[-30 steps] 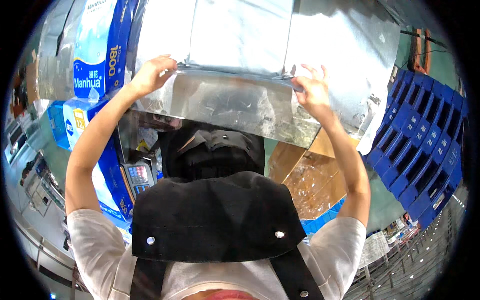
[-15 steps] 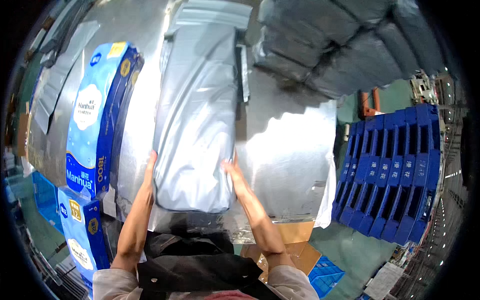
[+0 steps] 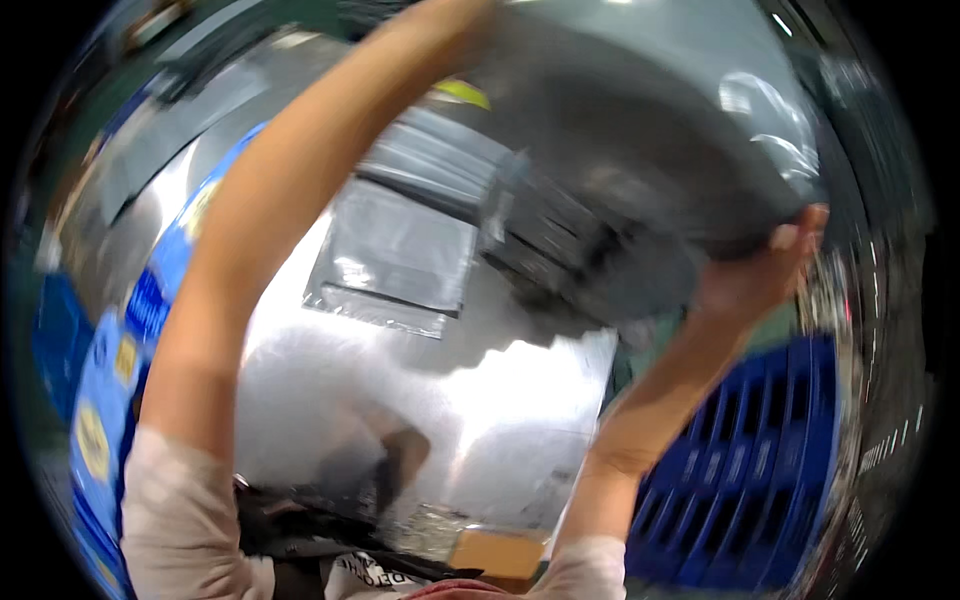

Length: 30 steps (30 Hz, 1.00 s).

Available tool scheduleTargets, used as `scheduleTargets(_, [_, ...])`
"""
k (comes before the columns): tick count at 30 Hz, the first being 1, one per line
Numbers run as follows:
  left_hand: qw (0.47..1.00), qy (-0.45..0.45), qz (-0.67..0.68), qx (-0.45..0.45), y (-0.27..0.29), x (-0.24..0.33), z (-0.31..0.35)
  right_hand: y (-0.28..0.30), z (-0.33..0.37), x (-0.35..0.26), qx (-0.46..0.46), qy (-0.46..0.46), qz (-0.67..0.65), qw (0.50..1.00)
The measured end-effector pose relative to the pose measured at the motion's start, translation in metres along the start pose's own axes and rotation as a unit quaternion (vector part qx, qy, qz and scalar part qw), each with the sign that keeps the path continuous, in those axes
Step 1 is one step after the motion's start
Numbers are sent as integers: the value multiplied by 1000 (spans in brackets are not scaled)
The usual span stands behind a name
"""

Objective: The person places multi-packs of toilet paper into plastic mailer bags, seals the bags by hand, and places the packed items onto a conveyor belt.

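Note:
A large grey plastic-wrapped parcel (image 3: 650,130), smeared by motion, is held up off the metal table, high on the right side of the view. My right hand (image 3: 755,275) grips its near right end, with the thumb up against the edge. At the parcel's other end, my left hand (image 3: 468,14) sits by the upper rim of the picture; its fingers are hidden. Below the parcel, a flat stack of grey plastic bags (image 3: 400,245) lies on the metal table (image 3: 480,400).
Dark grey wrapped parcels (image 3: 560,235) are heaped at the table's far right. Blue tissue packs (image 3: 100,420) line the left side, partly behind my left arm. Blue pallets (image 3: 740,460) stand on the right. A cardboard box (image 3: 497,553) is near the front edge.
Both hands have lifted the grey parcel off the table and carried it up and to the right. The bag stack now shows on the table. The view has turned with the move.

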<state>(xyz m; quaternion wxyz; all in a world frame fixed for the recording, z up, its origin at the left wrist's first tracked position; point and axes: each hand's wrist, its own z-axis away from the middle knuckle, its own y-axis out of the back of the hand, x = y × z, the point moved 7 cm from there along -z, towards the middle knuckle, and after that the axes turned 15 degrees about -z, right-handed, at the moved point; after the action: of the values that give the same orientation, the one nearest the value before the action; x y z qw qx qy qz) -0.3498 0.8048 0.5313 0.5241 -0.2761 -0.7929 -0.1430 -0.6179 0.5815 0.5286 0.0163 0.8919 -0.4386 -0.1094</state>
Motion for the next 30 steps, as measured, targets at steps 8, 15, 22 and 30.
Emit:
scheduleTargets(8, [949, -68, -297, -82, -69, -25, 101, -38, 62, 37, 14, -84, 130, 988])
scheduleTargets(15, [756, 299, -420, 404, 274, -69, 667, -148, 515, -179, -225, -626, -287, 690])
scheduleTargets(22, [413, 218, -625, 625, 398, 135, 890, -318, 484, -519, -575, -585, -462, 337])
scheduleTargets(30, [406, 334, -733, 431, 520, 45, 800, -413, 495, -611, -472, -769, -373, 214])
